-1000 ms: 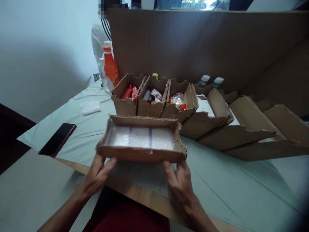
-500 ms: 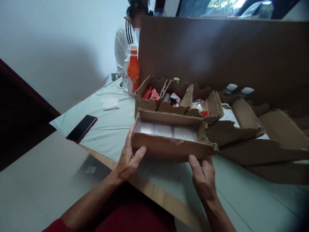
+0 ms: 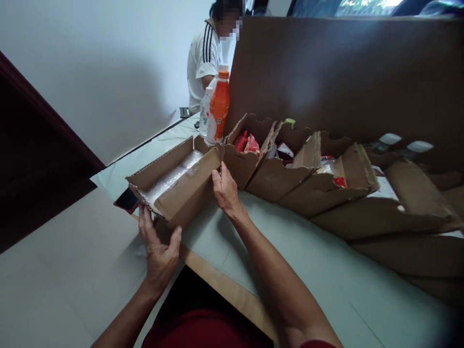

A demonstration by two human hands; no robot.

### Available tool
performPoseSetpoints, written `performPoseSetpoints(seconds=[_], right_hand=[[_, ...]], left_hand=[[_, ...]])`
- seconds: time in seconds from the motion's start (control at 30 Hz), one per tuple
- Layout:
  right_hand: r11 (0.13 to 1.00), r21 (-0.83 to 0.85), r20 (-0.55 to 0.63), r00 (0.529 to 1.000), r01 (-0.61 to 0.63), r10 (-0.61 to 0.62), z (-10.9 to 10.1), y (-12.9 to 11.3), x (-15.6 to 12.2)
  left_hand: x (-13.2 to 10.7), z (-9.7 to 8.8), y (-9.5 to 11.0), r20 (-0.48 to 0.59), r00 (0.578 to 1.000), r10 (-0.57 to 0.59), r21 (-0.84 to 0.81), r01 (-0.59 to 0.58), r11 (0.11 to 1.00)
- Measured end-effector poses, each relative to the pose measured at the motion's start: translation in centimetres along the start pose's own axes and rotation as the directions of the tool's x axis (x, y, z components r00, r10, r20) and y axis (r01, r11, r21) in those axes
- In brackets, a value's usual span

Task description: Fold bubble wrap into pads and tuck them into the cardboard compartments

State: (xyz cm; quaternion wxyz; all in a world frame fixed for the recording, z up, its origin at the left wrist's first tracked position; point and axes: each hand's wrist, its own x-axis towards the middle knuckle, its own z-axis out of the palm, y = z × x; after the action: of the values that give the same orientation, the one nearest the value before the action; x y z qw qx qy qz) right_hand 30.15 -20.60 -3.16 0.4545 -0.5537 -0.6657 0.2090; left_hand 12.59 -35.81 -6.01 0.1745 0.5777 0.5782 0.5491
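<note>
Both my hands hold a long open cardboard box (image 3: 190, 198) over the left part of the table. Inside it lies a row of bubble-wrapped packages (image 3: 174, 176). My left hand (image 3: 159, 246) grips the near end, thumb on the long side and fingers at the end wall. My right hand (image 3: 226, 191) clasps the far right end, thumb and fingers against the side. Close to that end stands the first of several cardboard bins (image 3: 241, 166), with red packets (image 3: 247, 142) in it. The box partly covers a phone (image 3: 125, 200) on the table.
An orange bottle (image 3: 219, 104) and a clear bottle (image 3: 204, 113) stand behind the box. More bins (image 3: 348, 212) run along the right, before a tall cardboard panel (image 3: 344, 77). A person in a white shirt (image 3: 205, 53) is beyond the table. The table's wooden edge (image 3: 224, 285) is near me.
The box has moved left and turned, its right end now pointing away from me toward the bottles. My right hand has travelled up and left with it. The view has shifted slightly.
</note>
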Motion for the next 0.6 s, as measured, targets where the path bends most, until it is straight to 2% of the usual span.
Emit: performPoseSetpoints(seconds=[0.07, 0.1, 0.33, 0.47, 0.6], right_hand=[[1.0, 0.005, -0.024, 1.0, -0.016, 0.016, 0.8, 0.5, -0.1], [1.0, 0.016, -0.031, 0.999, -0.009, 0.009, 1.2, 0.9, -0.2], [0.999, 0.053, -0.033, 0.999, 0.014, -0.012, 3.6, 3.8, 0.2], [0.999, 0.054, -0.012, 1.0, 0.0, 0.0, 4.2, 5.6, -0.5], [0.999, 0.046, -0.021, 0.999, -0.024, 0.025, 3.9, 6.5, -1.4]], left_hand=[[0.4, 0.6, -0.4, -0.115, 0.993, 0.02, 0.05, -0.014, 0.999], [0.7, 0.9, -0.4, -0.138, 0.99, 0.032, 0.069, -0.022, 0.997], [3.7, 3.7, -0.9, -0.145, 0.987, 0.07, 0.125, -0.052, 0.991], [6.3, 7.0, -0.9, -0.1, 0.993, 0.055, 0.066, -0.048, 0.997], [9.3, 10.7, -0.5, -0.012, 0.999, 0.036, 0.011, -0.036, 0.999]])
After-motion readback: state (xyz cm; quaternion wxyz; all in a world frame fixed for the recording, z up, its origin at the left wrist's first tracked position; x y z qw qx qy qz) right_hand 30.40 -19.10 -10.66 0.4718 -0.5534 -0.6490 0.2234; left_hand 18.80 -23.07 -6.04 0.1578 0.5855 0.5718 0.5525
